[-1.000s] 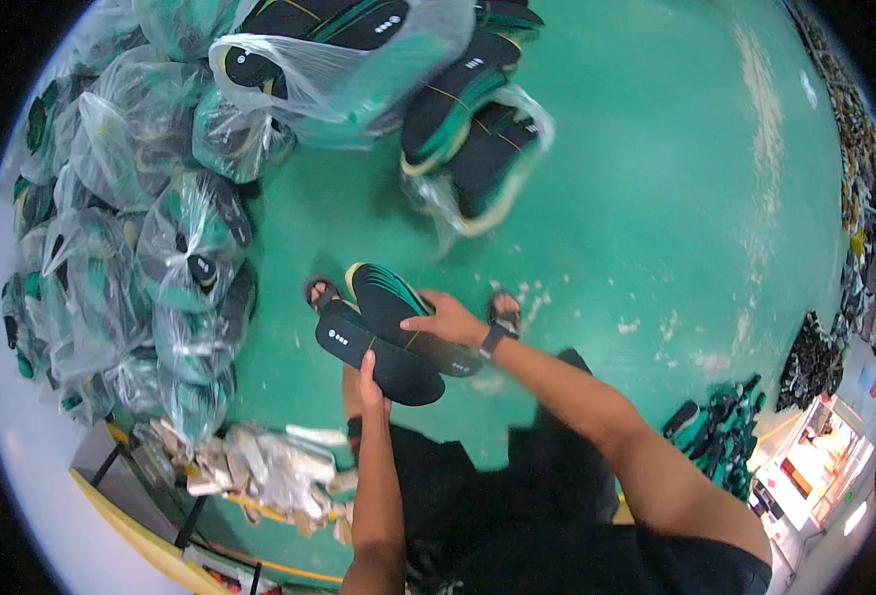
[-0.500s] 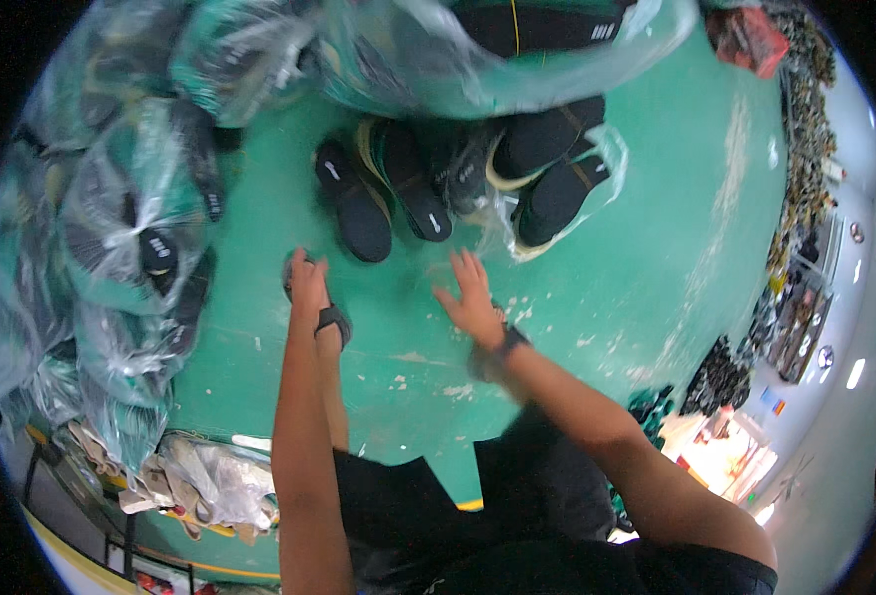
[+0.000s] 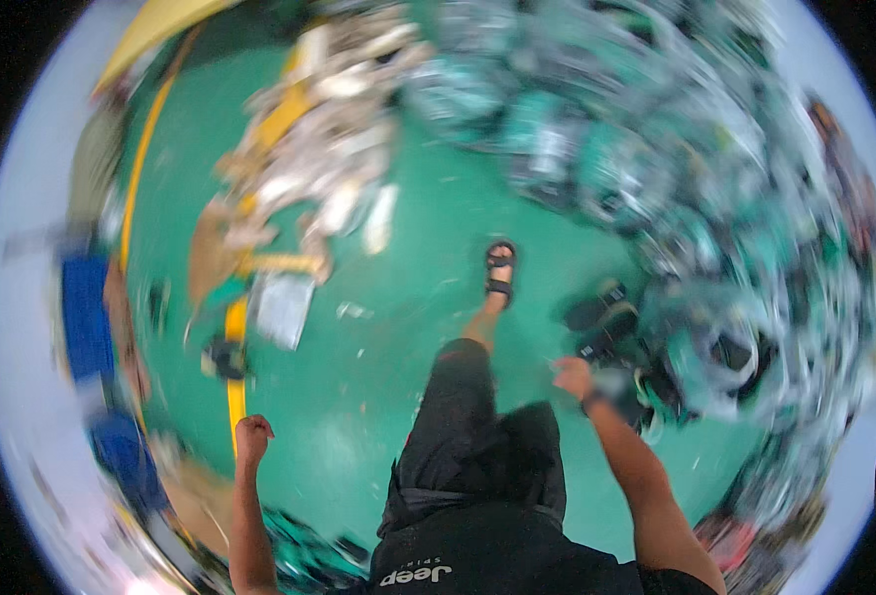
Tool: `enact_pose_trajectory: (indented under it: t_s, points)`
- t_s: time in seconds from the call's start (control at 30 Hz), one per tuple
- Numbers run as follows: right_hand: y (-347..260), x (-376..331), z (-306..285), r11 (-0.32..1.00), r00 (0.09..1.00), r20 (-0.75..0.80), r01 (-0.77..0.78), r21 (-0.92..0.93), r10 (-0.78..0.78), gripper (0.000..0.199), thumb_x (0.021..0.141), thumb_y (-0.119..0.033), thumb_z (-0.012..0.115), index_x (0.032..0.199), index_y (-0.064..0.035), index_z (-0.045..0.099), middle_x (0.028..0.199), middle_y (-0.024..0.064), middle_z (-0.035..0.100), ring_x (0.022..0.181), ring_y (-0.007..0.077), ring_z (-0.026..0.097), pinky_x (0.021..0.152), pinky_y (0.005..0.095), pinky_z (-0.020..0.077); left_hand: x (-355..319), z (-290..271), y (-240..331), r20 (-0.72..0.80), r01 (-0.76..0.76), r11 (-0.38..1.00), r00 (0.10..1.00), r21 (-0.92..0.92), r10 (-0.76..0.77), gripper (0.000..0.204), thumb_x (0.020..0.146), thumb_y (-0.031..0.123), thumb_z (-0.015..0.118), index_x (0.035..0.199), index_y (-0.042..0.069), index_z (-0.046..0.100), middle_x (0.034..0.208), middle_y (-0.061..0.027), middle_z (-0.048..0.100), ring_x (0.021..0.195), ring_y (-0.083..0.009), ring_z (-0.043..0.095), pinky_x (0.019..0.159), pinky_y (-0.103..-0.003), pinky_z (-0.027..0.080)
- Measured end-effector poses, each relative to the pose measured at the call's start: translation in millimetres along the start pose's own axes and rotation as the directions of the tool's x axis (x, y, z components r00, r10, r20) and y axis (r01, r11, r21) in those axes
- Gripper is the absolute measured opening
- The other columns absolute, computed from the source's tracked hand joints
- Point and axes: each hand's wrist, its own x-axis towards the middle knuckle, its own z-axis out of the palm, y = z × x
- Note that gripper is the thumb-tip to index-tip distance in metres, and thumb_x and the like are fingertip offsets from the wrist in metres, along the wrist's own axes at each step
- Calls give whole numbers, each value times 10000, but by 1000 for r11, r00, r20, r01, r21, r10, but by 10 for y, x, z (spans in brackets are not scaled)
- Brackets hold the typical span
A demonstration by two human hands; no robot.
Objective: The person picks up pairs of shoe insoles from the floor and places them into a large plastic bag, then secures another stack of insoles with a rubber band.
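Observation:
My left hand [image 3: 252, 439] hangs at the left of my body, its fingers curled in and nothing visible in them. Out to the right, my right hand [image 3: 574, 377] is loosely closed and a little blurred, with no object showing in it. The nearest things to it are black shoe insoles [image 3: 606, 335] on the green floor, just beyond the fingers; I see no contact. Clear plastic bags [image 3: 705, 347] with dark contents lie to the right of them.
A large heap of filled plastic bags [image 3: 646, 109] spreads over the far right. Beige and white pieces [image 3: 329, 149] are piled at the far left, near a yellow floor line [image 3: 235, 397]. Blue objects [image 3: 87, 317] stand at the left edge. My sandalled foot [image 3: 499, 273] is ahead.
My view has swung round to the left, so the insoles and bags now appear at the right. Both hands have drawn away from the insoles, and their fingers have curled in.

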Motion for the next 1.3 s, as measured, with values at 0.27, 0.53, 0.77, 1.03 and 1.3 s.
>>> enact_pose_trajectory:
  t_s: [0.27, 0.53, 0.77, 1.03, 1.3]
  points:
    - [-146, 551, 826, 502, 759, 651, 565, -655, -5, 206, 728, -277, 588, 767, -87, 659, 746, 117, 625, 663, 307, 605, 561, 425, 484, -3937, 1807, -2440, 335, 533, 833, 819, -149, -465, 94, 614, 138, 630, 666, 71, 672, 692, -127, 643, 676, -281, 632, 630, -369, 493]
    - [-2887, -164, 2630, 498, 715, 619, 686, -531, -324, 330, 895, -253, 445, 1119, -23, 523, 1034, 134, 576, 901, 256, 570, 808, 370, 454, -3817, 3013, -3731, 313, 608, 474, 766, -637, -562, 124, 597, 164, 575, 601, 60, 642, 627, -141, 618, 610, -339, 606, 564, -416, 474]
    - [-7113, -638, 5405, 793, 791, 612, 374, -480, -3, 337, 899, -262, 492, 1135, -24, 529, 985, 146, 605, 935, 223, 577, 823, 324, 451, -1370, 643, -6754, -343, 364, 696, 672, -619, -656, 215, 791, 81, 429, 770, 60, 642, 690, -131, 606, 614, -222, 572, 550, -334, 418]
    - [-8077, 588, 7837, 864, 666, 688, 492, -113, -289, 205, 832, -197, 545, 939, -35, 610, 858, 147, 636, 738, 273, 607, 686, 336, 478, -575, -1792, -7258, -356, 206, 556, 582, -805, -731, 89, 798, 38, 535, 828, 34, 619, 792, -46, 588, 754, -136, 525, 652, -267, 432]
    - [-7279, 2972, 10082, 689, 663, 674, 655, -310, -327, 286, 853, -275, 470, 903, -46, 636, 843, 191, 604, 857, 335, 572, 736, 393, 441, 1628, -258, -7937, -103, 236, 302, 606, -924, -789, 346, 828, 200, 625, 1088, -9, 532, 982, -97, 543, 932, -184, 508, 832, -300, 418]
